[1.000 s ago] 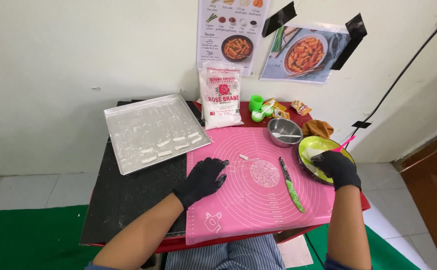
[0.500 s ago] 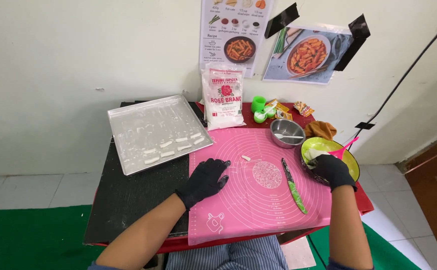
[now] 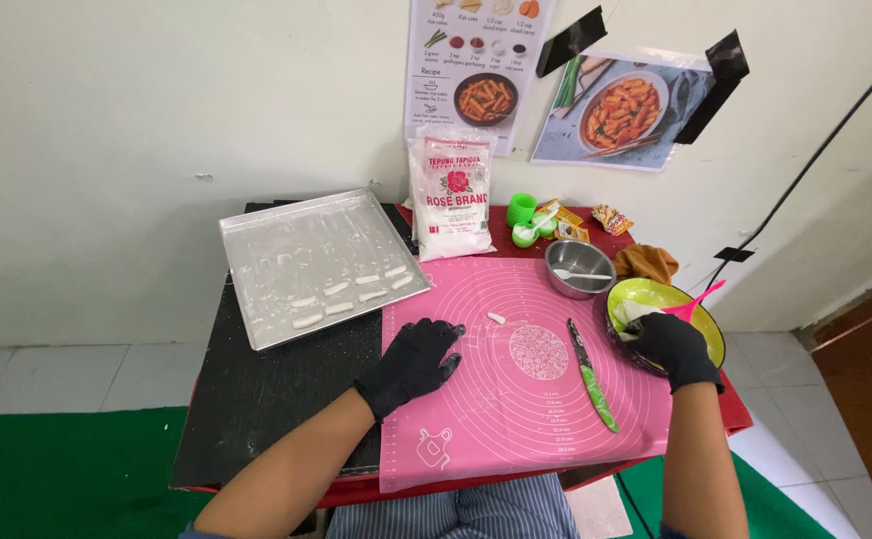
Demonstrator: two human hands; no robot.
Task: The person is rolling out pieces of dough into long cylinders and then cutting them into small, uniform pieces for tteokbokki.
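Dough (image 3: 631, 313) in green bowl (image 3: 700, 334), right hand (image 3: 673, 344) now reaching in, left hand (image 3: 414, 361) unmoved

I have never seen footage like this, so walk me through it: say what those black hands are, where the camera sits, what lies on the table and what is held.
No machine here: a person in black gloves, filmed by a camera on their own head looking down. The left hand lies flat on the pink silicone rolling mat. The right hand reaches into the green round bowl, touching white dough; its grip is unclear. Also there: a green-handled knife, a small steel bowl, a metal tray with little dough sticks, and a white flour bag.
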